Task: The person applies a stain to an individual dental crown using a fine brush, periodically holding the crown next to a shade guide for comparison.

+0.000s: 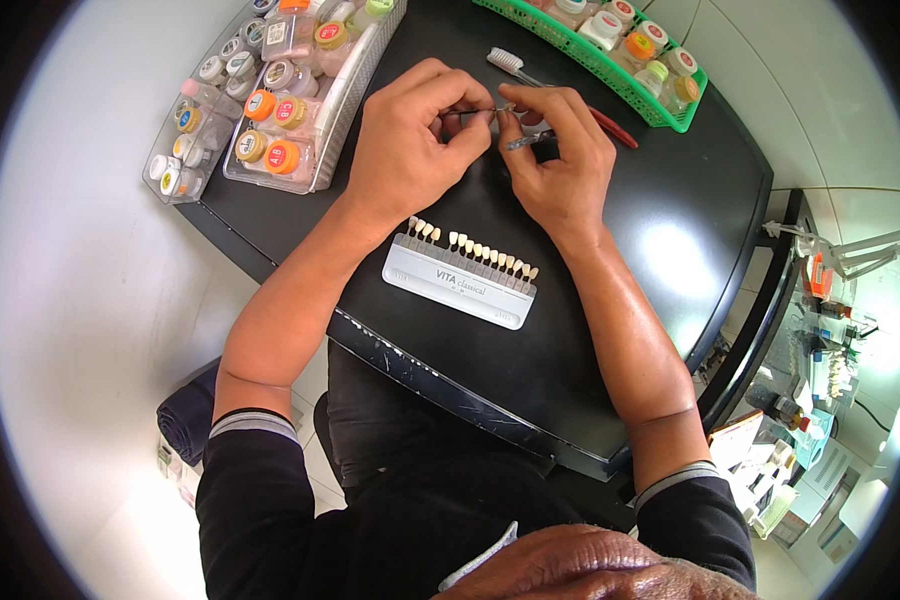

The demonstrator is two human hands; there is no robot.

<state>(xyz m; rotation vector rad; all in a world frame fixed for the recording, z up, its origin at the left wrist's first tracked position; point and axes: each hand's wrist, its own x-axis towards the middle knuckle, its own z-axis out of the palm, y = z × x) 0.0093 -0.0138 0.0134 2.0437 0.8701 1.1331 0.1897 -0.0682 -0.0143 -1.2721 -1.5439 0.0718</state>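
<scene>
Pinching a thin metal shade tab (470, 111) between thumb and forefinger, the left hand (410, 140) is meeting the right hand (560, 165) in the upper centre of the frame; the right fingers are closing on its tip and gripping a slim metal tool (526, 141). Just beyond is lying a toothbrush (510, 62). Below the wrists, a tooth shade guide (462, 272) is resting on the black table (670, 220), with jar trays (355, 75) sitting at upper left.
</scene>
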